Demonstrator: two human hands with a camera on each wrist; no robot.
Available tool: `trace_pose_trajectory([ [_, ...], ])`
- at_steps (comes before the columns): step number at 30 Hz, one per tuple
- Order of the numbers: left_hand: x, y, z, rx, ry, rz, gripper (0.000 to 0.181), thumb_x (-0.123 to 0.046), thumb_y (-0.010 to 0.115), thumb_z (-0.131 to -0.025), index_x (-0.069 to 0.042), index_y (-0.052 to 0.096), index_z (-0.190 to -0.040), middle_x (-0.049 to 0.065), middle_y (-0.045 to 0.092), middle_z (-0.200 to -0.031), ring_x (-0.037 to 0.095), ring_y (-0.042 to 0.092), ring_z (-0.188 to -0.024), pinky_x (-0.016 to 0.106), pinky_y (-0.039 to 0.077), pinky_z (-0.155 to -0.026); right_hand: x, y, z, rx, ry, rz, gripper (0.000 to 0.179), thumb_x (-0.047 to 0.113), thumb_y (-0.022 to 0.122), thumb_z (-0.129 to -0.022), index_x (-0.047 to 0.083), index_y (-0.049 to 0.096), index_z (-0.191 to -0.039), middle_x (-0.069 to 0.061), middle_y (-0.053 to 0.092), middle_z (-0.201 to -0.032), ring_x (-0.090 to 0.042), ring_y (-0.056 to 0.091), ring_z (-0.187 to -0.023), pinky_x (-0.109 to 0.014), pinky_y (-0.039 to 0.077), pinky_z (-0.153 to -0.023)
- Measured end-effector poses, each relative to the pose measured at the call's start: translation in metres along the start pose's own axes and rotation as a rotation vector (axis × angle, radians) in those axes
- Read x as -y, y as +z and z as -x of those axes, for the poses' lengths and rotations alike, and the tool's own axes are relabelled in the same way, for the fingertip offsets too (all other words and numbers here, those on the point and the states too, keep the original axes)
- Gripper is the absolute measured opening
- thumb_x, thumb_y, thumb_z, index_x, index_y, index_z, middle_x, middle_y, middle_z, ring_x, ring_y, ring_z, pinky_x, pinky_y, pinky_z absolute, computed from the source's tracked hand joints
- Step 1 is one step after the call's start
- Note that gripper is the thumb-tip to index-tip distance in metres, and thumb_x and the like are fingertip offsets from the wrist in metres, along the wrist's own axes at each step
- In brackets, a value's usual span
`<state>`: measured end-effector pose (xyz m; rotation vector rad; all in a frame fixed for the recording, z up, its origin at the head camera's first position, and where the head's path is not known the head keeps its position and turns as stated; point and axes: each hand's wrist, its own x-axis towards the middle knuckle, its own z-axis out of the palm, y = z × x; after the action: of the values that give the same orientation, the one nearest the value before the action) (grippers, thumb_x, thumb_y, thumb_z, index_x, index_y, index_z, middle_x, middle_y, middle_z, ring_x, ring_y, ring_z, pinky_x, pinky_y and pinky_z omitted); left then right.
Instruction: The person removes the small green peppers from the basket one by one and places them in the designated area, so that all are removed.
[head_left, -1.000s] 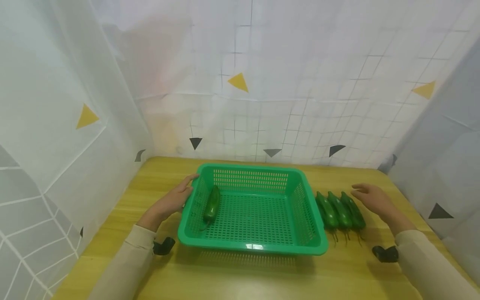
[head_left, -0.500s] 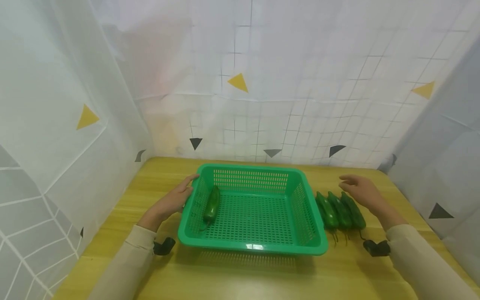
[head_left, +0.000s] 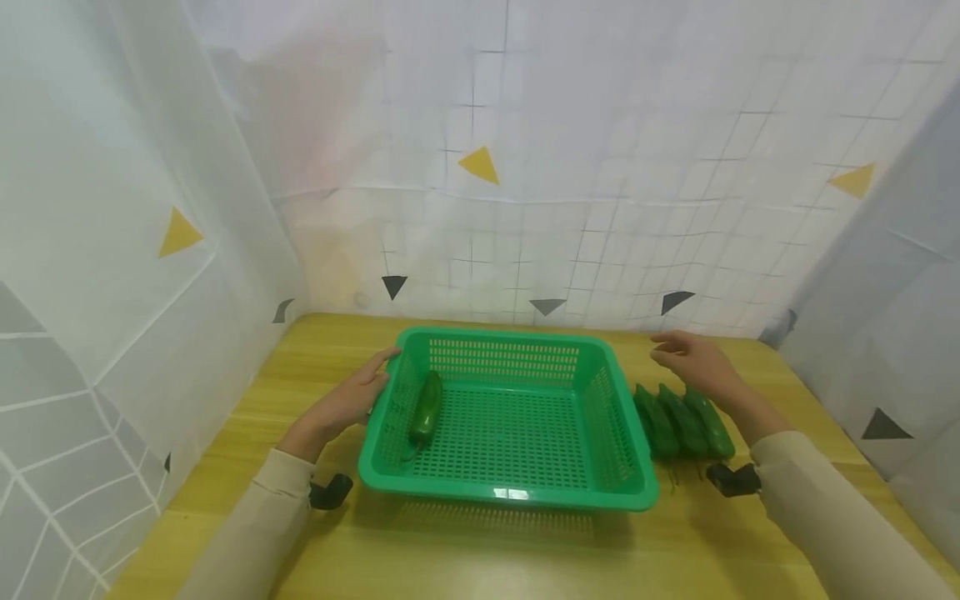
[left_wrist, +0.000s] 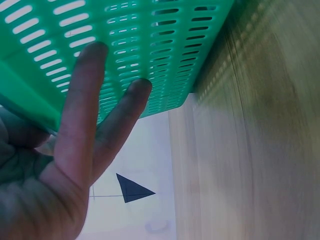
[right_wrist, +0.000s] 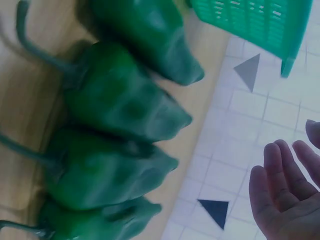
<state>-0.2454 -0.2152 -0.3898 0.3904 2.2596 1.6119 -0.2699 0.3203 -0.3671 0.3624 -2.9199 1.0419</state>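
Observation:
A green plastic basket stands on the table, with one green chili pepper lying inside along its left side. At the basket's left rim is my left hand; in the left wrist view two straight fingers lie against the slotted outer wall. To the right of the basket, several green peppers lie side by side, stems toward me. My right hand hovers over their far ends, holding nothing, its fingers loosely bent. The right wrist view shows those peppers beside the hand, apart from it.
The wooden table ends at a white patterned sheet hung behind it. Similar sheets enclose the sides. A black wrist camera sits at the left cuff, another black camera at the right.
My right hand has moved left and away from me, from beside the peppers to above their far ends. The left hand and the basket have stayed in place.

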Motion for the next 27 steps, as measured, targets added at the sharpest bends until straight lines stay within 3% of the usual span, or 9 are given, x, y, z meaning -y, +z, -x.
trace_pose_trajectory([
  [10,-0.002,0.0,0.0,-0.016,-0.002,-0.017,0.049,-0.022,0.03,-0.113,-0.022,0.021,-0.161,0.023,0.052,-0.121,0.025,0.064,-0.082,0.044,0.058,-0.072,0.028,-0.001,-0.014,-0.022,-0.081,0.01,0.043,0.024,0.054,-0.107,-0.004,0.055,-0.139,-0.03,0.064,-0.124,-0.046,0.062,-0.11,-0.059,0.052,-0.087],
  [27,0.002,0.0,0.0,0.004,0.005,-0.003,0.05,-0.024,0.029,-0.113,-0.02,0.018,-0.162,0.024,0.051,-0.122,0.026,0.064,-0.085,0.045,0.059,-0.074,0.066,0.006,-0.027,0.005,-0.122,-0.027,0.04,0.023,0.058,-0.105,-0.002,0.059,-0.136,-0.026,0.067,-0.119,-0.04,0.065,-0.105,-0.056,0.053,-0.085],
])
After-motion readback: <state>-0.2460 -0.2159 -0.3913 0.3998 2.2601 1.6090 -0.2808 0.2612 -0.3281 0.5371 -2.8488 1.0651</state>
